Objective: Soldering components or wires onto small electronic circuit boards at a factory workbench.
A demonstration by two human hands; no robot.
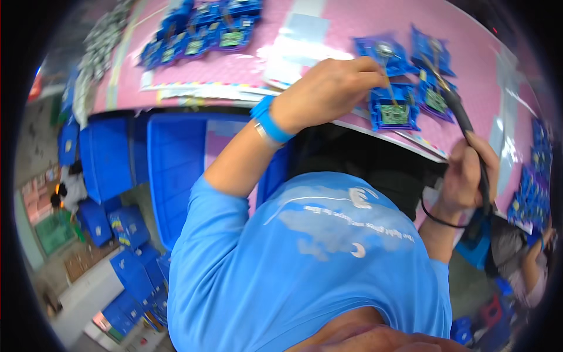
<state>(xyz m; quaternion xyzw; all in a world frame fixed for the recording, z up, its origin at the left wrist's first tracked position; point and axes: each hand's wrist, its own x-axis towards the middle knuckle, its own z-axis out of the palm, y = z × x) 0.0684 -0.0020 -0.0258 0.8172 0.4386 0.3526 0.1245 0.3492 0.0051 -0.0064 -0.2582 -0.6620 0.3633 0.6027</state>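
Note:
My left hand point(334, 92) reaches over the table edge, thumb and fingers pinched around a thin wire point(391, 92). That wire runs down to a green circuit board point(394, 114) in a blue plastic housing point(379, 121) at the table's near edge. Farther back lies the housing's other blue half with a round metal part point(384, 49). In my right hand point(469, 170) is a soldering iron point(457, 107) with a dark handle and cable. Its metal tip points up and left, above a second opened blue unit with a green board point(436, 101).
Rows of similar blue units point(196, 44) stand at the far left of the pink-covered table point(316, 56). More blue units point(531, 188) lie at the right edge. A blue bin point(176, 176) is below the table at left. Another person's arm point(532, 264) shows at lower right.

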